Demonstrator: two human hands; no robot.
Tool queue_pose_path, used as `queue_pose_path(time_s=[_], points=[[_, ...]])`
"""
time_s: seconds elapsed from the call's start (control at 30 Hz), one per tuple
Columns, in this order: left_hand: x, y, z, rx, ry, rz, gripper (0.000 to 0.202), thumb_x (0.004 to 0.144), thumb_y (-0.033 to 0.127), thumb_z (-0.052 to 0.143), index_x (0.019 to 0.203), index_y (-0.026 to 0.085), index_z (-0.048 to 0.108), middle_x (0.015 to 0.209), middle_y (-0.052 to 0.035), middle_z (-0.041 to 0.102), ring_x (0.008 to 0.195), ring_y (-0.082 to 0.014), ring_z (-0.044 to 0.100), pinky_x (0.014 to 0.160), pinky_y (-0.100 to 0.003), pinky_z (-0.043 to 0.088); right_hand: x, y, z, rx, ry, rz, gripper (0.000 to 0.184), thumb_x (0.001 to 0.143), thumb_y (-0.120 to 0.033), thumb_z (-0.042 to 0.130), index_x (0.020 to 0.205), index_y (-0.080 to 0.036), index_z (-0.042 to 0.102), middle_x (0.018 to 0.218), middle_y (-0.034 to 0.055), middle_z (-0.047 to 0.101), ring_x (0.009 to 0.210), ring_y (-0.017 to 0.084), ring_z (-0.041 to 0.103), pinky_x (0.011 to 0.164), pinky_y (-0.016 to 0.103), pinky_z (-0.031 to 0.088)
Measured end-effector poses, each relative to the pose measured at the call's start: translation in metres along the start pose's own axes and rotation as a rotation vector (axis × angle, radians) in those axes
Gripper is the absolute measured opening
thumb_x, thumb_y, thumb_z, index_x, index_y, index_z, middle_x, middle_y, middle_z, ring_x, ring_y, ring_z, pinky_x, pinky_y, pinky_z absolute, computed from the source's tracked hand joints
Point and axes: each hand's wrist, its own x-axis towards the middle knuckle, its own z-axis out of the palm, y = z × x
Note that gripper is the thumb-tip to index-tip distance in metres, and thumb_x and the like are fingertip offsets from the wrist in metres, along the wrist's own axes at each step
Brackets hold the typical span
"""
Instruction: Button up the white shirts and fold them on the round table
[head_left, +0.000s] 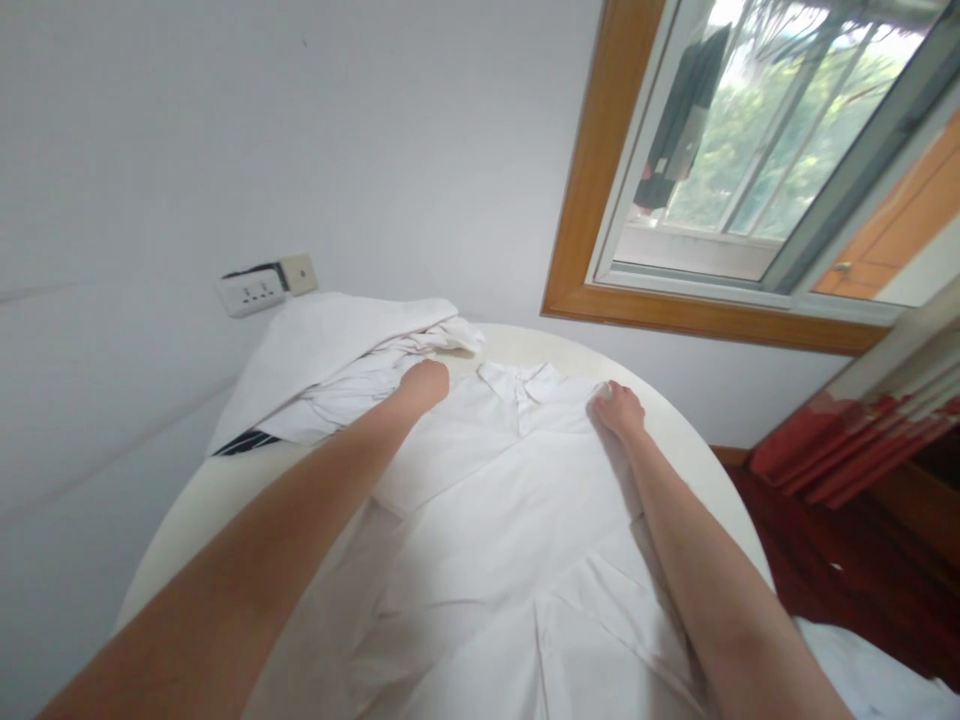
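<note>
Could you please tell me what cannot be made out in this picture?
In the head view:
White shirt: lower end cut off by the bottom edge.
Left hand: fingertips hidden behind its own back.
Dark striped item: partly hidden under the white pile.
White cloth, lower right: same edge cuts it off.

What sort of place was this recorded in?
Most likely a room in a home: there is a wood-framed window, a red-and-white curtain, and a white table with a collared shirt spread on it.
</note>
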Motion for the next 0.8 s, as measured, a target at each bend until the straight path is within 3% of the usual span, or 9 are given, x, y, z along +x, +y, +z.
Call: queue_pose_path(time_s=[0.1,0.2,0.37,0.47,0.53,0.63,0.8], points=[[0.015,0.0,-0.007,0.049,-0.146,-0.08,0.027,0.067,0.023,0.063,0.086,0.007,0.074,0.066,-0.0195,0.069,0.078,-0.0318,0.069,0.075,-0.04,0.054,0.021,-0.006,-0.007,-0.083,-0.037,-0.135,0.057,0.085,-0.031,0.048,0.14,-0.016,0.046,0.141,0.0152,0.048,0.127,0.031,0.048,0.101,0.044,0.041],[0.017,0.001,-0.014,0.062,-0.185,-0.095,0.023,0.066,0.02,0.064,0.082,0.007,0.073,0.067,-0.0182,0.069,0.077,-0.0293,0.069,0.077,-0.036,0.052,0.044,-0.02,-0.01,-0.109,-0.177,-0.304,0.054,0.086,-0.035,0.051,0.138,-0.021,0.049,0.141,0.0102,0.05,0.126,0.027,0.049,0.103,0.038,0.04],[0.0,0.001,-0.015,0.064,-0.095,-0.096,0.033,0.075,0.019,0.054,0.1,0.005,0.07,0.098,-0.0207,0.071,0.095,-0.0299,0.066,0.082,-0.036,0.05,0.065,-0.05,-0.004,-0.067,-0.279,-0.336,0.054,0.084,-0.051,0.054,0.128,-0.02,0.06,0.129,0.0083,0.061,0.116,0.024,0.057,0.094,0.029,0.043],[-0.011,0.001,-0.016,0.055,0.0,-0.049,0.035,0.084,0.023,0.045,0.105,0.008,0.068,0.11,-0.019,0.068,0.105,-0.0292,0.063,0.086,-0.036,0.049,0.067,-0.059,-0.004,-0.074,-0.266,-0.368,0.039,0.081,-0.046,0.059,0.11,-0.023,0.071,0.116,0.0063,0.068,0.106,0.024,0.06,0.087,0.028,0.044],[-0.016,0.001,-0.02,0.039,0.066,-0.026,0.035,0.087,0.026,0.041,0.104,0.011,0.068,0.109,-0.0166,0.068,0.104,-0.0277,0.063,0.086,-0.035,0.048,0.065,-0.059,-0.008,-0.024,-0.185,-0.446,0.03,0.082,-0.036,0.058,0.104,-0.021,0.072,0.11,0.0078,0.068,0.102,0.023,0.06,0.085,0.028,0.044],[-0.024,-0.001,-0.033,-0.004,0.172,-0.01,0.034,0.09,0.028,0.04,0.104,0.014,0.067,0.103,-0.0136,0.069,0.098,-0.0257,0.064,0.084,-0.034,0.047,0.055,-0.051,-0.022,0.11,0.043,-0.573,0.024,0.084,-0.027,0.054,0.099,-0.015,0.068,0.102,0.0119,0.065,0.095,0.023,0.058,0.084,0.031,0.044],[-0.063,-0.006,-0.059,-0.091,0.406,0.081,0.035,0.095,0.032,0.035,0.107,0.016,0.064,0.104,-0.0111,0.066,0.098,-0.0236,0.061,0.085,-0.033,0.045,0.009,-0.023,-0.055,0.253,0.346,-0.701,0.017,0.091,-0.027,0.044,0.098,-0.018,0.055,0.096,0.0117,0.06,0.09,0.024,0.056,0.08,0.034,0.043]])
